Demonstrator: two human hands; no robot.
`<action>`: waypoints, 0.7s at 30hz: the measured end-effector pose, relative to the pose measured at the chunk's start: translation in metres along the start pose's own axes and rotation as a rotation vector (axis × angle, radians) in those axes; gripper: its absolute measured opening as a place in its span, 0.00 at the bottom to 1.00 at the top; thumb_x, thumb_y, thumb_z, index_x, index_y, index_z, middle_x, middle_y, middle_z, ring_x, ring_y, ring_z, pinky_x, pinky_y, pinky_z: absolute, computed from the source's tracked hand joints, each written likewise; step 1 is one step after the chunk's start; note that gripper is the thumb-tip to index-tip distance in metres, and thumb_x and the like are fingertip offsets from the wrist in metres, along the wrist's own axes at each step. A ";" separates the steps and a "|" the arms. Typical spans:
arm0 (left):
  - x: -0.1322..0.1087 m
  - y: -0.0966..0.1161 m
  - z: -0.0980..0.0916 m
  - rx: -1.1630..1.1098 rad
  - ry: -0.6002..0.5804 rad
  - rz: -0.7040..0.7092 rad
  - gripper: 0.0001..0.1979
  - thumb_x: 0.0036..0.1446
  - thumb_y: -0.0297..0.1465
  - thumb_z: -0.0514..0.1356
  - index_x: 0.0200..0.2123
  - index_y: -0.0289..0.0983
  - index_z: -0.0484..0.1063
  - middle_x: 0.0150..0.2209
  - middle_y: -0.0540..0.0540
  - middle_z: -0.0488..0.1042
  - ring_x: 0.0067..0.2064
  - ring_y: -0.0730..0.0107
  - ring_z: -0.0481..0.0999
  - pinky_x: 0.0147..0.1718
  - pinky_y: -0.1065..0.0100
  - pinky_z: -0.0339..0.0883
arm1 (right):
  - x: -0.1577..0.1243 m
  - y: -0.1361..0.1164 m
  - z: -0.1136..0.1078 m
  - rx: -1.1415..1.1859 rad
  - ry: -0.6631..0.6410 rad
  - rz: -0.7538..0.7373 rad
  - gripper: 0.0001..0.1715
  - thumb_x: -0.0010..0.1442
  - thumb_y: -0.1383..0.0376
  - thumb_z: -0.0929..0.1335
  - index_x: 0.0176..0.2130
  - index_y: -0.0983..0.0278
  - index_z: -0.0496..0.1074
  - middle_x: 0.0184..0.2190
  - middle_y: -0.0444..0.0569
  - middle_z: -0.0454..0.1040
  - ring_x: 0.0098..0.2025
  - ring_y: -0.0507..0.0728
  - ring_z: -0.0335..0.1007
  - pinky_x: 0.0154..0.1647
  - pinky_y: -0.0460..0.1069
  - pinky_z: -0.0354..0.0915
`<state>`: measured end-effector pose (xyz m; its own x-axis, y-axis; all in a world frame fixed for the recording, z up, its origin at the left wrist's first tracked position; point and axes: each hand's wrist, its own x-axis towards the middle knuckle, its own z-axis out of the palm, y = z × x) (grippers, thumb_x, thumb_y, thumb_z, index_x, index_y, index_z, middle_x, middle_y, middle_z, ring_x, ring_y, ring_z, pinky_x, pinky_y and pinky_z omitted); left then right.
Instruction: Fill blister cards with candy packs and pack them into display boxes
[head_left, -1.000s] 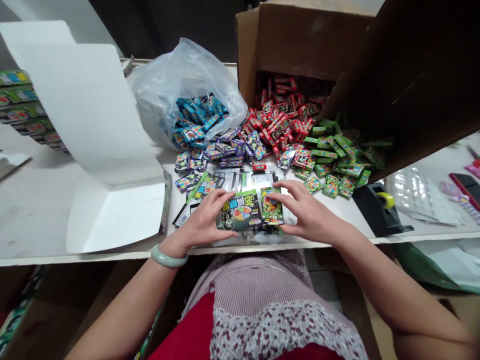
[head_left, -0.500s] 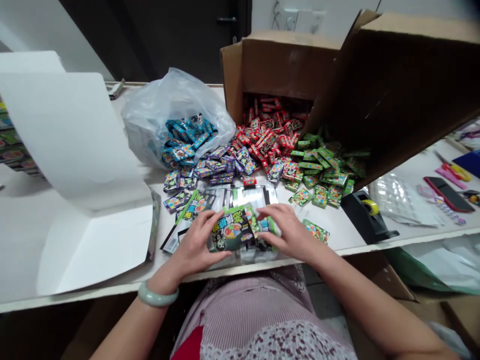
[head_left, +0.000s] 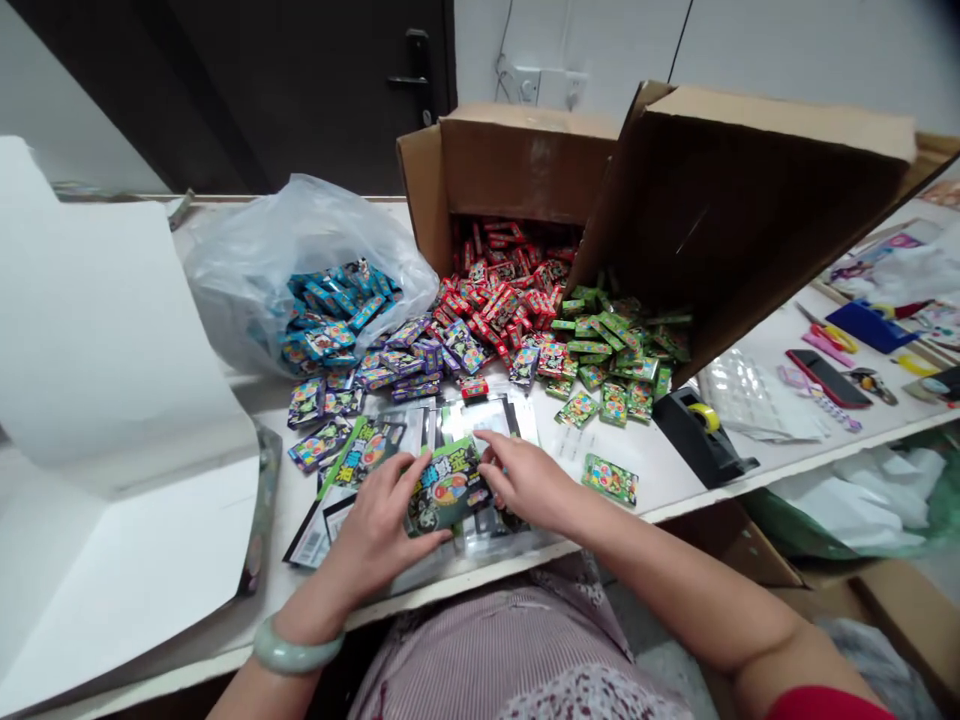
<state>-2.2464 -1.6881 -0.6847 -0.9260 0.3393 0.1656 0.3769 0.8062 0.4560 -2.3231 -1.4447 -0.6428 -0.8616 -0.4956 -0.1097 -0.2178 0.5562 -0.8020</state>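
My left hand grips a black-and-green printed pouch by its left end, thumb along the lower edge and fingers at the top. At the pouch's right end, my right hand has its fingers bent and closed on the edge; whatever lies under the fingertips is hidden. Beneath both hands are clear plastic sleeves and flat pouches. Another printed pouch lies just left of the held one. A single small green box rests on the table to the right of my right hand.
Behind the hands are piled small purple boxes, red boxes and green boxes. Blue boxes fill a plastic bag. A cardboard box lies open behind; a tape dispenser and white carton flank the work.
The small green packet in my right hand at the pouch's end is no longer visible. My right fingers have closed in against the pouch. The head view has turned to the right.
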 end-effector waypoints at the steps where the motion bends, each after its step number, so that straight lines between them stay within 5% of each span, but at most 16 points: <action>1: 0.001 0.000 0.001 -0.001 -0.002 -0.003 0.46 0.50 0.41 0.66 0.66 0.43 0.45 0.56 0.37 0.59 0.58 0.45 0.63 0.56 0.45 0.62 | 0.000 0.001 0.004 0.073 0.003 0.042 0.24 0.64 0.65 0.62 0.59 0.65 0.61 0.39 0.51 0.77 0.41 0.58 0.71 0.43 0.52 0.64; 7: 0.010 0.013 0.006 -0.084 -0.050 0.018 0.45 0.50 0.40 0.66 0.66 0.42 0.46 0.57 0.37 0.59 0.58 0.49 0.64 0.56 0.49 0.64 | -0.004 0.003 0.021 0.268 -0.019 0.079 0.27 0.63 0.64 0.64 0.60 0.64 0.59 0.39 0.49 0.76 0.38 0.55 0.72 0.39 0.50 0.67; 10: 0.010 0.010 0.000 -0.065 -0.033 -0.005 0.44 0.50 0.41 0.66 0.66 0.43 0.47 0.56 0.38 0.60 0.57 0.48 0.65 0.55 0.48 0.64 | 0.011 0.023 -0.013 0.100 0.091 0.025 0.25 0.64 0.63 0.64 0.59 0.63 0.61 0.44 0.51 0.76 0.41 0.54 0.73 0.39 0.49 0.68; 12: 0.008 0.004 -0.007 -0.036 -0.008 -0.020 0.43 0.51 0.42 0.65 0.66 0.44 0.48 0.55 0.39 0.60 0.57 0.46 0.64 0.55 0.46 0.64 | 0.027 0.048 -0.050 -0.335 0.221 0.010 0.17 0.65 0.62 0.62 0.52 0.62 0.69 0.47 0.52 0.75 0.46 0.56 0.71 0.45 0.51 0.67; 15: 0.008 -0.002 -0.014 -0.014 0.020 -0.015 0.43 0.51 0.43 0.64 0.66 0.44 0.47 0.55 0.39 0.60 0.59 0.43 0.63 0.55 0.44 0.63 | 0.049 0.088 -0.094 -0.531 0.294 0.050 0.21 0.60 0.65 0.68 0.52 0.66 0.70 0.55 0.60 0.69 0.57 0.66 0.60 0.57 0.62 0.55; 21: 0.008 -0.001 -0.014 -0.004 0.047 -0.018 0.43 0.52 0.43 0.64 0.66 0.46 0.46 0.54 0.40 0.60 0.56 0.47 0.67 0.52 0.50 0.68 | 0.053 0.121 -0.093 -0.676 0.249 0.009 0.18 0.62 0.66 0.66 0.51 0.65 0.72 0.54 0.58 0.71 0.57 0.66 0.58 0.57 0.61 0.51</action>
<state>-2.2541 -1.6927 -0.6718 -0.9327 0.3014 0.1980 0.3600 0.8099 0.4631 -2.4383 -1.3414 -0.6912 -0.9261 -0.3671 0.0870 -0.3770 0.8909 -0.2535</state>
